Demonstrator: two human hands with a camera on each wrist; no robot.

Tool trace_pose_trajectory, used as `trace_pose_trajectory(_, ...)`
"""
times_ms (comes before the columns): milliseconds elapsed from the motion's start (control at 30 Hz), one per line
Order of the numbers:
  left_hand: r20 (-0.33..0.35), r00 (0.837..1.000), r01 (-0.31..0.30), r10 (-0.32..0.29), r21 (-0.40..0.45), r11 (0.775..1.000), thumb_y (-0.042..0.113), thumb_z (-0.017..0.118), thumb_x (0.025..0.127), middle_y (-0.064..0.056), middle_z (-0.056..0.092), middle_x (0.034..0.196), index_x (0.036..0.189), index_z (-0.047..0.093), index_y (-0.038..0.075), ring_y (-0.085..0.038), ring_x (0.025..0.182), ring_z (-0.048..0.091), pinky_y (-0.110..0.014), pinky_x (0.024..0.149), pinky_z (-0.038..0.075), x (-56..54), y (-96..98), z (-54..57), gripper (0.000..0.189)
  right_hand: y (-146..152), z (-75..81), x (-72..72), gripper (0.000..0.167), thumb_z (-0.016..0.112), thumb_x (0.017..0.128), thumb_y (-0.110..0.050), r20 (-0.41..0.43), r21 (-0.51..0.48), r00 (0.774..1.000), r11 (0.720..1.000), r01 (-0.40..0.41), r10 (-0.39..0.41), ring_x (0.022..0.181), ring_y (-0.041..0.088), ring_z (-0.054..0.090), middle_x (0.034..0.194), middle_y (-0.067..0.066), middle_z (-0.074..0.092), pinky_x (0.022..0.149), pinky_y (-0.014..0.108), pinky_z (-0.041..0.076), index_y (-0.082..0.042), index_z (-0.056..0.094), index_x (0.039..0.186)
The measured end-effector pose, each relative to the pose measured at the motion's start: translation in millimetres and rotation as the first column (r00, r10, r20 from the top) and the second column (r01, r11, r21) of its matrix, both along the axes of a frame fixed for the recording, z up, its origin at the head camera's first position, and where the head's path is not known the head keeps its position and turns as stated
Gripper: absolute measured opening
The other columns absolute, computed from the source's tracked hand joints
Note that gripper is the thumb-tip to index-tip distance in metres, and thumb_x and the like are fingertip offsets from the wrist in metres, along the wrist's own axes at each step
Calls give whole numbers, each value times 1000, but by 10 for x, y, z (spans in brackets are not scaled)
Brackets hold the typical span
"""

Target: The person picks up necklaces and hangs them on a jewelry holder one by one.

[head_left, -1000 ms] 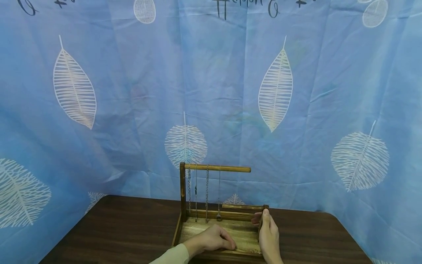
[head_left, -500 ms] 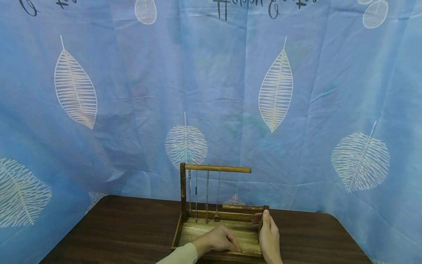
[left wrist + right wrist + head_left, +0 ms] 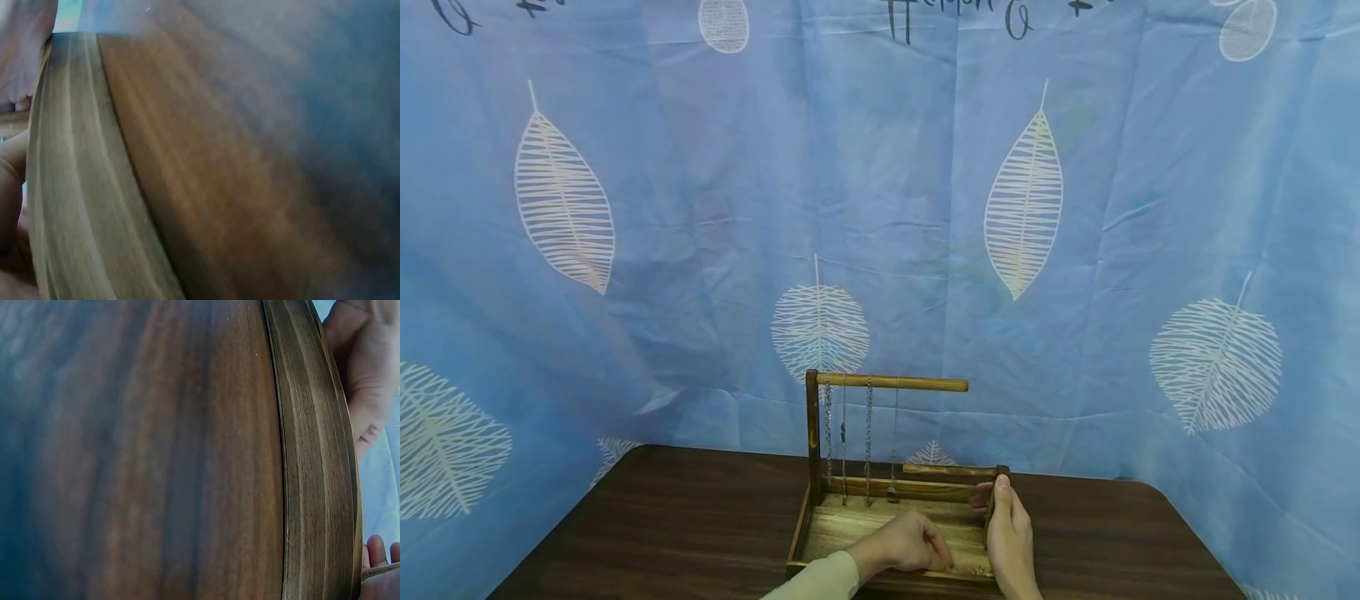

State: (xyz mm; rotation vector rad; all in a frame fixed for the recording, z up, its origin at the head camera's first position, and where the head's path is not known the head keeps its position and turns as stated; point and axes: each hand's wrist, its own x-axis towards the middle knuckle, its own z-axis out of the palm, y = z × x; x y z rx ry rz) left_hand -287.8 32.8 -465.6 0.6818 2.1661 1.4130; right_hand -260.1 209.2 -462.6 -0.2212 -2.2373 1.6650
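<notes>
We see the tray [image 3: 842,525] on the table [image 3: 700,508]; our left hand [image 3: 912,542] is low at its front, fingers bent, whether around anything we cannot tell; our right hand [image 3: 1011,537] grips the short post [image 3: 1002,472]; 4 necklaces [image 3: 868,442] hang from the bar [image 3: 925,383]

Left forearm [image 3: 824,577], in a pale sleeve, enters from the lower edge of the head view and slants upward to the right. Left hand [image 3: 910,543]: back of hand uppermost, fingers bent downward, tips together at the lowest point (whether they pinch anything is too small to tell). Right hand [image 3: 1012,537]: upright, apart from the left, thumb pointing up, fingers partly hidden, in a grip. Wrist views show portions of hands only.
</notes>
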Motion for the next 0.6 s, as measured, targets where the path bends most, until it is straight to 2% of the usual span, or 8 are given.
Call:
trace_pose_trajectory(200,-56,998,-9,5,-70,998,-10,74,84,-10,74,86,82,77,-4,-14,80,67,-35,79,59,-29,-120,23,7,-21,1,-10,76,16,104,-62,-14,0,1000,1000,-1,1,101,34,59,105,14,64,83,45,49,0,58,120)
trace_pose_trajectory(300,-79,997,-22,15,-89,996,-10,75,83,-7,74,84,79,77,-3,-12,79,66,-34,78,59,-39,-144,37,9,-16,6,-20,76,16,105,-62,-19,15,1000,1000,6,-6,101,34,59,104,14,64,80,42,48,0,59,120)
trace_pose_trajectory(467,-122,992,-16,3,-110,994,-12,76,82,-10,75,82,78,78,-3,-9,78,67,-32,80,58,-53,-136,40,9,1,7,-23,77,16,105,-62,-12,28,1000,1000,6,-6,101,34,59,105,13,65,79,40,48,-1,58,121)
trace_pose_trajectory(600,-152,988,-8,-11,-127,992,-10,75,82,-10,74,78,76,78,-3,-6,72,65,-26,76,57,-45,-128,20,10,0,-5,-15,76,16,105,-62,-12,21,1000,1000,9,-8,101,34,60,105,14,65,79,41,49,-1,59,121)
